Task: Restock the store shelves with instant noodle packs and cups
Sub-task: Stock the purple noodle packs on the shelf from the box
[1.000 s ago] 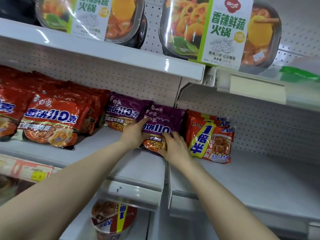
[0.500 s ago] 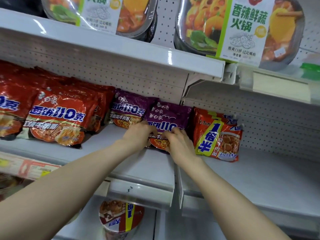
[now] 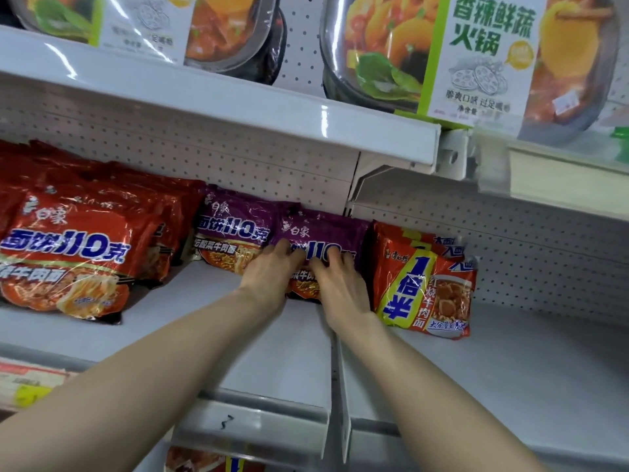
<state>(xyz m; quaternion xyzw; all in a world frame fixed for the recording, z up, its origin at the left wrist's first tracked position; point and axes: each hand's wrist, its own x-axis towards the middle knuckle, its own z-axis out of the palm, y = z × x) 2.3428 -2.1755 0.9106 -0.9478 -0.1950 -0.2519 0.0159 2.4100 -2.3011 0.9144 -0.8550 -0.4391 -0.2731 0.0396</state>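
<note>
A purple instant noodle pack (image 3: pixel 321 231) stands on the white middle shelf (image 3: pixel 272 352), between another purple pack (image 3: pixel 231 229) and an orange-red pack (image 3: pixel 425 284). My left hand (image 3: pixel 272 272) lies on the lower left of the pack's front, fingers laid against the wrapper. My right hand (image 3: pixel 340 284) presses on its lower right front, next to the orange-red pack. Both hands cover the pack's lower half.
Several red noodle packs (image 3: pixel 68 253) fill the shelf's left side. Hot pot bowls (image 3: pixel 476 63) sit on the upper shelf (image 3: pixel 238 107). An upright divider (image 3: pixel 340 386) splits the middle shelf, with bare shelf (image 3: pixel 510 369) to its right. A noodle cup (image 3: pixel 204 461) shows below.
My hands moved from the sides of the purple pack onto its front and slid closer together. The pack went further back between its neighbours. The view came closer.
</note>
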